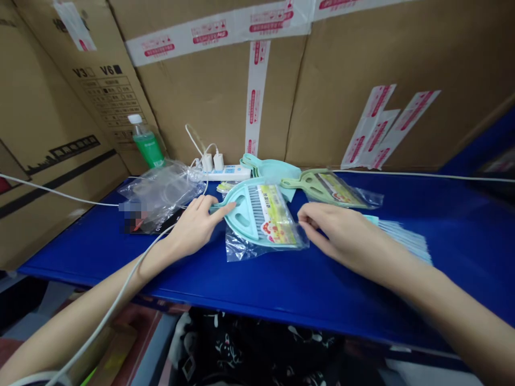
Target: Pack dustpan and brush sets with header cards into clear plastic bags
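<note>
A light blue dustpan (251, 214) with a printed label lies partly inside a clear plastic bag (241, 249) on the blue table (281, 284). My left hand (197, 222) grips the dustpan's handle, fingers curled round it. At the bag's right edge my right hand (333, 230) pinches the plastic, fingers pressed together. A bundle of light blue brushes (404, 238) lies just behind my right hand.
A green bagged dustpan (330, 187) and stacked blue dustpans (267, 169) lie further back. Beside them are a white power strip (225, 171) with chargers, a pile of clear bags (161, 190) and a green bottle (147, 142). Cardboard boxes (362, 80) wall in the back and left. A white cable (108, 311) crosses my left arm.
</note>
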The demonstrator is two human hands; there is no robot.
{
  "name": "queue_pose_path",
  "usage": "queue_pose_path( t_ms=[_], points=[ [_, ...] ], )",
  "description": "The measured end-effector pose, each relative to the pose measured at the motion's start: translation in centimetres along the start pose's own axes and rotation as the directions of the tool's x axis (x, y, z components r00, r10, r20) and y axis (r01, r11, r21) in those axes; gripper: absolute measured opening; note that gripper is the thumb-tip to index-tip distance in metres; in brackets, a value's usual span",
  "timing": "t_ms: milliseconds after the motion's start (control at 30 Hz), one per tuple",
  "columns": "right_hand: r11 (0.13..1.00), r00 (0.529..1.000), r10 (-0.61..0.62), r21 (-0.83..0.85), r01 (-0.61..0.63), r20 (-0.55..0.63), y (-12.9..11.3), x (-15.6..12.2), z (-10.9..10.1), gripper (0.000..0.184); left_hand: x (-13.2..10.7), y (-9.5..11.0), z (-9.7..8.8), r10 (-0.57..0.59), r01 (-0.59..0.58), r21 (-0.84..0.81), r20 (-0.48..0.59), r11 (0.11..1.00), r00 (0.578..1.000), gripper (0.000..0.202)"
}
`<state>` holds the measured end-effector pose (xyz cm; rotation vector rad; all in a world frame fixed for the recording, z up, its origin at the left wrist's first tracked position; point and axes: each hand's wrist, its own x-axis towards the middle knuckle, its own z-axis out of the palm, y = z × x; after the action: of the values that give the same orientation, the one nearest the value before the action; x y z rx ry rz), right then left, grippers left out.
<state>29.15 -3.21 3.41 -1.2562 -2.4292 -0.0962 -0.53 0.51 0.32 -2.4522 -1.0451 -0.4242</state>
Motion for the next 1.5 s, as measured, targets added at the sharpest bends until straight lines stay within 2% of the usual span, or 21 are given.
queue_pose_path(
  t_ms=[100,167,233,300,400,533,600,767,867,967,1033,1133,1267,1367,1500],
  points=[
    [0.985,0.986,0.163,-0.071,-0.159,0.042,-0.6,-0.9,0.0,0.017,-1.1,-1.0,0.1,-0.007,0.007,-0.038,-0.004,0.999,1.000,0.047],
    [0.977,0.981,0.186,-0.119,-0.178,0.062,-0.8,-1.2,0.0,0.015,-1.5,-1.4,0.1,-0.016,0.016,-0.040,0.002,0.999,1.000,0.046],
    [0.981,0.991,0.130,-0.146,-0.127,0.014,-1.2,-0.6,0.0,0.011,-1.7,-1.5,0.0,-0.010,0.011,-0.034,0.017,0.999,1.000,0.047],
    [0.987,0.997,0.048,-0.151,-0.057,-0.064,-1.8,0.7,0.2,0.015,-1.7,-1.4,0.0,0.009,-0.008,-0.032,0.022,0.999,1.000,0.048],
    [0.986,0.999,0.007,-0.164,-0.014,-0.043,-2.6,2.9,0.9,0.021,-1.8,-1.2,0.0,0.034,-0.034,-0.026,0.009,0.999,0.999,0.048],
    [0.921,0.982,0.186,-0.351,-0.170,0.012,-1.7,3.7,2.4,0.022,-1.9,-1.1,-0.1,0.025,-0.025,-0.017,-0.001,1.000,1.000,0.048],
    [0.906,0.972,0.236,-0.364,-0.217,0.009,-0.8,3.2,2.8,0.021,-1.9,-1.1,-0.1,0.015,-0.014,-0.040,0.005,0.999,1.000,0.048],
    [0.984,0.989,0.137,-0.106,-0.143,-0.062,0.2,2.5,2.6,0.021,-1.9,-1.1,-0.2,-0.003,0.004,-0.116,0.014,0.993,1.000,0.047],
    [0.984,0.987,0.157,0.079,-0.158,0.029,-0.2,2.7,2.4,0.026,-1.9,-1.1,-0.1,0.005,-0.005,-0.103,0.004,0.995,1.000,0.046],
    [0.949,0.968,0.223,0.203,-0.243,0.118,-0.7,2.9,2.4,0.036,-1.8,-1.1,0.0,0.028,-0.028,-0.076,-0.002,0.997,1.000,0.046],
    [0.928,0.964,0.226,0.271,-0.257,0.143,-0.7,3.0,2.6,0.035,-1.8,-1.0,0.0,0.039,-0.038,-0.076,0.001,0.996,0.999,0.048],
    [0.880,0.968,0.214,0.404,-0.250,0.134,-0.4,3.2,2.5,0.030,-1.7,-1.0,0.1,0.038,-0.036,-0.097,0.014,0.995,0.999,0.051],
    [0.758,0.968,0.224,0.604,-0.245,0.112,0.3,3.4,1.9,0.030,-1.8,-1.0,-0.1,0.028,-0.024,-0.108,0.039,0.994,0.999,0.058],
    [0.755,0.971,0.197,0.612,-0.236,0.132,0.3,3.3,2.0,0.028,-1.9,-1.1,-0.3,0.016,-0.014,-0.091,0.020,0.996,1.000,0.057],
    [0.850,0.970,0.193,0.468,-0.241,0.148,-0.3,3.2,3.0,0.050,-1.9,-0.9,-0.4,0.042,-0.042,-0.083,-0.005,0.996,0.999,0.056]
  ],
)
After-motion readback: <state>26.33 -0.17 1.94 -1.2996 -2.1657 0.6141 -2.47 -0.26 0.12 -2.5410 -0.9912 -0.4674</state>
